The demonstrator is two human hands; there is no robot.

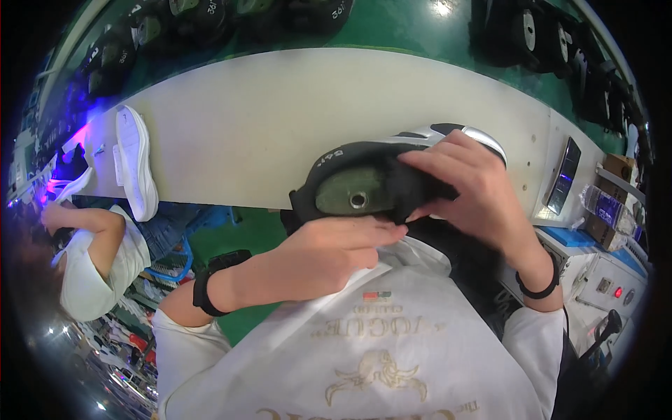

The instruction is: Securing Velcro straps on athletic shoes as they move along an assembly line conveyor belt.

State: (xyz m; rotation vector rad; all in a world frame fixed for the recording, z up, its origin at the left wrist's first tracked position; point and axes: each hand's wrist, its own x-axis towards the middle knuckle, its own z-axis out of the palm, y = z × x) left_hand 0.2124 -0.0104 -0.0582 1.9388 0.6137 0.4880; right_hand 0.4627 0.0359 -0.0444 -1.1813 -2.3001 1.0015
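Observation:
A black shoe upper, stretched over a green last with a metal-rimmed hole in its top, lies at the near edge of the table in front of my chest. Its silver and white toe part points to the right. Along the near side of the collar, my left hand has its fingers pressed together against the shoe. My right hand arches over the black tongue area, thumb and fingers closing on the material. Part of the tongue and the near side of the shoe is hidden by my hands.
A white shoe sole lies on the pale table at the left. Further left sits a person in a white shirt. Lasted black shoes stand beyond the table. At the right are a dark phone-like device and a control box.

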